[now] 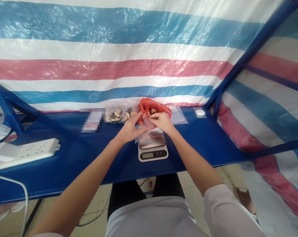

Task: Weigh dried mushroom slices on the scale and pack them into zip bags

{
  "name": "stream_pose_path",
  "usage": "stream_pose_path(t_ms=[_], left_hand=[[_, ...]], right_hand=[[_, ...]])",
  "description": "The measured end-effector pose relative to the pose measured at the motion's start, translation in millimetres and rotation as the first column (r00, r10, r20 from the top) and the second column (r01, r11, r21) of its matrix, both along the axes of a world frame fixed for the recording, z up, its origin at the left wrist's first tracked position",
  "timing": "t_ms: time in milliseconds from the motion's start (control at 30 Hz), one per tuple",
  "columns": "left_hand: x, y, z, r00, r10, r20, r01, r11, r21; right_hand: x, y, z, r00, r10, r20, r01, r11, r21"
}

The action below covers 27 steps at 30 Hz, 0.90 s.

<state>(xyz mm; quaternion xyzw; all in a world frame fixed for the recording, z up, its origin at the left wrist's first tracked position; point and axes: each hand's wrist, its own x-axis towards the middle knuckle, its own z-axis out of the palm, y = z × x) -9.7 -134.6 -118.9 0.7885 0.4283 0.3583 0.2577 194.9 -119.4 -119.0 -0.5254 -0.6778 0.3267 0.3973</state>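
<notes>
Over the digital kitchen scale (153, 154), a small clear plastic bag (147, 121) is held between my two hands. My left hand (132, 129) grips its left side, with the thumb reaching across below and the fingers above. My right hand (162, 120) is closed, its fingertips pinching at the bag's mouth; whether anything small is in them is hidden. Just behind the hands sits an open red plastic bag (144, 104) with pale pieces inside. Left of it lies a clear bag of brownish slices (116, 114). The scale's display cannot be read.
A white power strip (37, 148) lies at the left with a cable. A blurred card (92, 121) is at the back left. Clear plastic sheets (179, 115) lie behind my right hand, and a white oval object (200, 112) is farther right. Blue frame bars (228, 70) and striped sheeting enclose the blue table (200, 141).
</notes>
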Motion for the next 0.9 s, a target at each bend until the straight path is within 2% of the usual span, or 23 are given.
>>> stream_pose_path(t_ms=[200,333,433,567,733,900], left_hand=[[20.0,0.8,-22.4,0.991,-0.093,0.098,0.095,0.995,-0.017],[24.5,6.7,-32.8,0.981,-0.097,0.167,0.106,0.993,-0.049],[22.7,8.4,-33.6,0.989,-0.067,0.135,0.069,0.998,-0.011],[17.6,9.8,-30.3,1.000,0.010,0.023,-0.013,0.993,0.120],[10.3,12.7,-29.7,0.994,0.007,-0.113,0.011,0.988,0.153],[11.3,15.1,-28.8,0.987,0.008,-0.159,0.018,0.986,0.164]], right_hand=[[-3.1,0.8,-1.3,0.987,0.005,-0.159,-0.016,0.998,-0.067],[0.1,-2.6,3.0,0.977,0.016,-0.212,-0.039,0.994,-0.102],[5.1,-4.3,4.5,0.973,0.035,-0.228,-0.067,0.989,-0.133],[12.1,-4.5,6.3,0.995,0.042,-0.096,-0.048,0.997,-0.067],[17.7,-5.0,13.4,0.989,-0.024,0.145,0.014,0.997,0.074],[16.2,-8.2,19.8,0.995,-0.057,0.087,0.044,0.988,0.146]])
